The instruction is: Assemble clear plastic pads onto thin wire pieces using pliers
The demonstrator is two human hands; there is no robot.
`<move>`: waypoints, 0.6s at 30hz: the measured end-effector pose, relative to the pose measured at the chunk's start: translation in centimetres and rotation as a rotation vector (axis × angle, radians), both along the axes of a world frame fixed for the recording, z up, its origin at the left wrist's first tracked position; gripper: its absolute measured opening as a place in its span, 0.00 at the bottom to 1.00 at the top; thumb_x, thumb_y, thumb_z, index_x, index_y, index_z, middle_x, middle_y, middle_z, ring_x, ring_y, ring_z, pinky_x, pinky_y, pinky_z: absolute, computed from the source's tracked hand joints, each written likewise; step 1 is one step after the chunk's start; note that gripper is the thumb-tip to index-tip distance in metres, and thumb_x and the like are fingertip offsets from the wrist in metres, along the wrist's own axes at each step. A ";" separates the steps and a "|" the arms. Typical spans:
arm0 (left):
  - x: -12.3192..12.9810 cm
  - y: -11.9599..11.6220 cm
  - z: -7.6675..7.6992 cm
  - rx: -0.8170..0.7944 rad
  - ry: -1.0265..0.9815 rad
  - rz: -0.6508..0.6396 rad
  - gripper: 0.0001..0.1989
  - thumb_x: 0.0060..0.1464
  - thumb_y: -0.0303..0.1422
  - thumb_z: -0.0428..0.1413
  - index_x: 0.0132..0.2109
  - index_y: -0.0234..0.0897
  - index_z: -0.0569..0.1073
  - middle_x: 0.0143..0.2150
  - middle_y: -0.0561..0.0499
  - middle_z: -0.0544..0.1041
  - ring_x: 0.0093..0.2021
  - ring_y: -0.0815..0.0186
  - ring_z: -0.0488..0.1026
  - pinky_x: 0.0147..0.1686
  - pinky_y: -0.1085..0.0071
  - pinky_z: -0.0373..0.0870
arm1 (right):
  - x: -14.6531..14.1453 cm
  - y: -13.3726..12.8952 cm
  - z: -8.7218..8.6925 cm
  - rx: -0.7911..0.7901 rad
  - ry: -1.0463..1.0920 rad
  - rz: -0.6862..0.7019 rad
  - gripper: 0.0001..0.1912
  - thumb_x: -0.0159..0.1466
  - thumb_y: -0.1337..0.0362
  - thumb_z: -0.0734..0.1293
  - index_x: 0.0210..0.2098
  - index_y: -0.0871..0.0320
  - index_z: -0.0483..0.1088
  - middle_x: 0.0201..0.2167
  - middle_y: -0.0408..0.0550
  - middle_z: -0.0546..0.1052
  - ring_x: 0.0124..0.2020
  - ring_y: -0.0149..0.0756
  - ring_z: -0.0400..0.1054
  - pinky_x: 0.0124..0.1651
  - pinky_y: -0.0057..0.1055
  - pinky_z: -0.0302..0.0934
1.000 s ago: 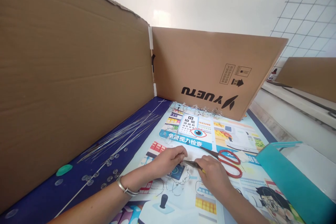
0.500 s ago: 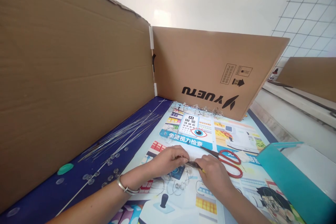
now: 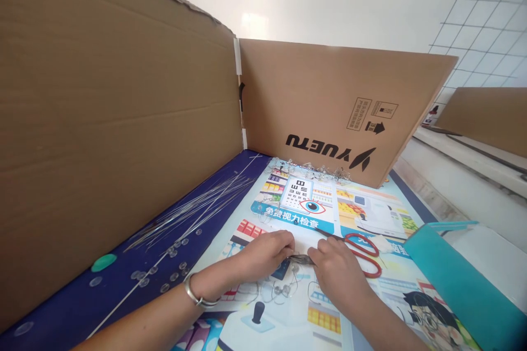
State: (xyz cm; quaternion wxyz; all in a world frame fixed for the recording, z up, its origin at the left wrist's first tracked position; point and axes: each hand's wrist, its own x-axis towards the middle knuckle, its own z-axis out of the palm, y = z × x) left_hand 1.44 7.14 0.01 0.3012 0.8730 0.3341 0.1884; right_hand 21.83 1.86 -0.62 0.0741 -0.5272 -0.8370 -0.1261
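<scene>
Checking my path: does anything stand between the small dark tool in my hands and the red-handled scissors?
Yes: your right hand lies between them, over the end of the small dark tool, with the red-handled scissors just beyond it.

- tweezers (image 3: 300,259): dark brown
- scissors (image 3: 364,255): bright red loop handles, dark blades
- printed mat (image 3: 395,197): pale blue, patched with shop scenes in yellow, red and white, plus a black-on-white eye chart and a red-rimmed blue eye
- cloth strip (image 3: 82,307): deep navy — dotted with clear discs
- disc (image 3: 104,262): green
- bangle (image 3: 193,290): silver
- folder (image 3: 461,279): teal
- cardboard panel (image 3: 329,93): tan, with black lettering
- wall tiles (image 3: 486,27): white — a dark grid of thin lines
</scene>
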 end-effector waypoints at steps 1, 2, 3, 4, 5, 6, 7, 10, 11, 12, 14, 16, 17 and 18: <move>0.0 0.0 0.0 0.008 0.016 0.001 0.09 0.57 0.27 0.43 0.35 0.37 0.67 0.33 0.51 0.70 0.33 0.67 0.66 0.34 0.73 0.62 | 0.0 -0.1 0.1 0.005 -0.016 0.000 0.11 0.55 0.76 0.61 0.29 0.54 0.67 0.27 0.45 0.67 0.32 0.37 0.57 0.36 0.34 0.47; 0.0 -0.1 0.0 0.012 0.027 0.005 0.08 0.57 0.28 0.43 0.35 0.38 0.66 0.34 0.51 0.70 0.33 0.66 0.66 0.35 0.73 0.62 | -0.1 -0.1 0.1 0.009 -0.030 0.001 0.11 0.54 0.77 0.61 0.29 0.54 0.67 0.27 0.45 0.67 0.32 0.37 0.57 0.36 0.35 0.46; 0.0 -0.1 0.0 0.014 0.033 0.010 0.08 0.57 0.28 0.42 0.35 0.38 0.66 0.34 0.50 0.70 0.33 0.66 0.66 0.35 0.73 0.62 | -0.1 -0.2 0.2 0.012 -0.041 0.002 0.11 0.53 0.77 0.61 0.28 0.54 0.66 0.27 0.45 0.67 0.32 0.38 0.57 0.36 0.35 0.46; 0.1 -0.1 -0.1 0.014 0.035 0.014 0.08 0.58 0.28 0.42 0.36 0.38 0.66 0.34 0.50 0.69 0.33 0.66 0.65 0.35 0.72 0.62 | -0.2 -0.3 0.3 0.017 -0.049 0.004 0.12 0.52 0.78 0.62 0.28 0.54 0.66 0.27 0.46 0.66 0.32 0.38 0.57 0.36 0.35 0.46; 0.1 -0.1 -0.1 0.014 0.035 0.016 0.08 0.58 0.29 0.42 0.36 0.37 0.65 0.35 0.50 0.69 0.33 0.66 0.65 0.35 0.72 0.62 | -0.2 -0.3 0.4 0.023 -0.056 0.007 0.12 0.51 0.78 0.62 0.28 0.54 0.66 0.26 0.46 0.66 0.32 0.38 0.57 0.36 0.35 0.46; 0.1 0.0 -0.2 0.015 0.034 0.013 0.08 0.58 0.29 0.42 0.37 0.37 0.65 0.35 0.50 0.69 0.32 0.66 0.65 0.35 0.72 0.62 | -0.3 -0.4 0.5 0.033 -0.063 0.010 0.12 0.50 0.79 0.62 0.28 0.55 0.66 0.26 0.46 0.66 0.32 0.38 0.57 0.35 0.35 0.45; 0.0 0.0 -0.2 0.017 0.032 0.005 0.08 0.58 0.28 0.42 0.37 0.37 0.65 0.35 0.50 0.68 0.32 0.66 0.64 0.35 0.72 0.62 | -0.4 -0.5 0.6 0.045 -0.072 0.014 0.12 0.50 0.79 0.62 0.27 0.55 0.66 0.26 0.46 0.66 0.32 0.38 0.57 0.35 0.35 0.45; 0.0 0.1 -0.4 0.024 0.018 -0.030 0.08 0.59 0.28 0.41 0.37 0.37 0.64 0.35 0.50 0.67 0.31 0.67 0.63 0.35 0.72 0.62 | -0.7 -0.7 1.1 0.082 -0.109 0.014 0.12 0.52 0.79 0.61 0.28 0.56 0.66 0.26 0.46 0.65 0.32 0.37 0.57 0.36 0.36 0.45; -0.1 0.1 -0.4 0.027 0.011 -0.041 0.08 0.59 0.28 0.40 0.37 0.37 0.63 0.36 0.51 0.66 0.31 0.67 0.62 0.35 0.72 0.62 | -0.8 -0.7 1.3 0.090 -0.122 0.011 0.12 0.52 0.79 0.61 0.28 0.56 0.66 0.26 0.45 0.65 0.32 0.37 0.57 0.36 0.36 0.45; -0.1 0.1 -0.4 0.029 0.005 -0.050 0.08 0.59 0.28 0.40 0.37 0.37 0.63 0.36 0.51 0.66 0.31 0.68 0.62 0.35 0.72 0.62 | -0.9 -0.8 1.4 0.096 -0.133 0.008 0.11 0.52 0.79 0.62 0.28 0.56 0.66 0.26 0.45 0.65 0.32 0.37 0.57 0.36 0.36 0.45; -0.1 0.1 -0.4 0.037 -0.004 -0.067 0.08 0.59 0.28 0.40 0.37 0.37 0.63 0.36 0.51 0.65 0.32 0.68 0.61 0.35 0.72 0.62 | -0.9 -0.9 1.4 0.104 -0.150 0.003 0.10 0.53 0.78 0.63 0.28 0.56 0.66 0.26 0.45 0.66 0.32 0.37 0.57 0.36 0.35 0.45; -0.1 0.2 -0.4 0.045 -0.008 -0.082 0.08 0.59 0.28 0.40 0.36 0.37 0.63 0.36 0.51 0.65 0.32 0.68 0.61 0.35 0.72 0.62 | -0.9 -1.0 1.4 0.110 -0.164 0.002 0.09 0.54 0.77 0.63 0.29 0.56 0.66 0.26 0.44 0.66 0.31 0.37 0.57 0.35 0.36 0.46; -0.1 0.2 -0.4 0.048 -0.009 -0.088 0.07 0.58 0.28 0.40 0.36 0.37 0.63 0.36 0.50 0.65 0.32 0.68 0.61 0.35 0.72 0.62 | -0.9 -1.0 1.4 0.114 -0.173 -0.001 0.09 0.54 0.77 0.63 0.28 0.56 0.66 0.26 0.44 0.66 0.31 0.37 0.57 0.35 0.36 0.46; -0.1 0.1 -0.4 0.049 -0.009 -0.092 0.07 0.58 0.27 0.41 0.36 0.37 0.63 0.36 0.50 0.65 0.32 0.68 0.61 0.35 0.72 0.62 | -0.9 -1.0 1.3 0.116 -0.180 -0.004 0.09 0.55 0.77 0.63 0.29 0.56 0.66 0.26 0.44 0.66 0.31 0.37 0.57 0.35 0.36 0.46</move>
